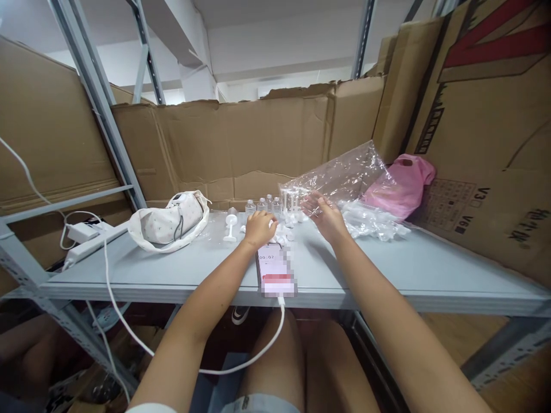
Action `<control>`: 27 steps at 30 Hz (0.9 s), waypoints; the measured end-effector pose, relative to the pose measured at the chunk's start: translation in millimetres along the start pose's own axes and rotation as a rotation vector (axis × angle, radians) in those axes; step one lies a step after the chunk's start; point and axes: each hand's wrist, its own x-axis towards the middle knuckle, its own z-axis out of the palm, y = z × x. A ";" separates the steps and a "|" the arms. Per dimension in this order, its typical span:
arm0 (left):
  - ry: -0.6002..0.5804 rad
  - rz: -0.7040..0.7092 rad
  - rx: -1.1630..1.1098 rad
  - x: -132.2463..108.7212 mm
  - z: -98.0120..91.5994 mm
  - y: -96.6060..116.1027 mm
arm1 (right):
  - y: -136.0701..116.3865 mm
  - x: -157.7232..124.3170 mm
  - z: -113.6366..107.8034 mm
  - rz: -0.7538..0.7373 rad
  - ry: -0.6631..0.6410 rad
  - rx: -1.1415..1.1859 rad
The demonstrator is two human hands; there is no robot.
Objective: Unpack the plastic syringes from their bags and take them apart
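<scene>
My left hand (pixel 259 228) is over a cluster of small white plastic parts (pixel 282 232), its fingers curled together; what lies in them is hidden. My right hand (pixel 328 217) has its fingers and thumb at the lower edge of a clear plastic bag (pixel 344 172), which stands up tilted above the table. Clear small bottles (pixel 250 207) stand upright just behind my left hand. White stemmed pieces (pixel 293 201) stand behind the bag's left end. To the left, a white stemmed piece with a round base (pixel 231 225) is near the bottles.
A phone (pixel 275 269) showing a timer lies at the table's front edge, its white cable (pixel 241 368) looping below. A white cloth pouch (pixel 172 223) and a power strip (pixel 92 244) are left. Crumpled clear plastic (pixel 374 222) and a pink bag (pixel 400 186) lie right. Cardboard (pixel 241 143) walls the back.
</scene>
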 end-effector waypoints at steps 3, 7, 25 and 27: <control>0.047 -0.080 -0.255 6.6 0.1 -1.1 | -2.3 0.3 -2.3 0.015 -0.005 0.041; -0.034 -0.280 -0.705 12.3 -2.4 -1.0 | -3.6 -1.4 -1.8 0.107 -0.065 0.096; 0.136 -0.332 -1.228 11.5 -11.3 5.1 | 0.1 -21.0 11.9 0.419 -0.473 -0.139; 0.088 -0.301 -1.215 9.1 -11.8 8.0 | 2.1 -22.3 12.6 0.428 -0.501 -0.189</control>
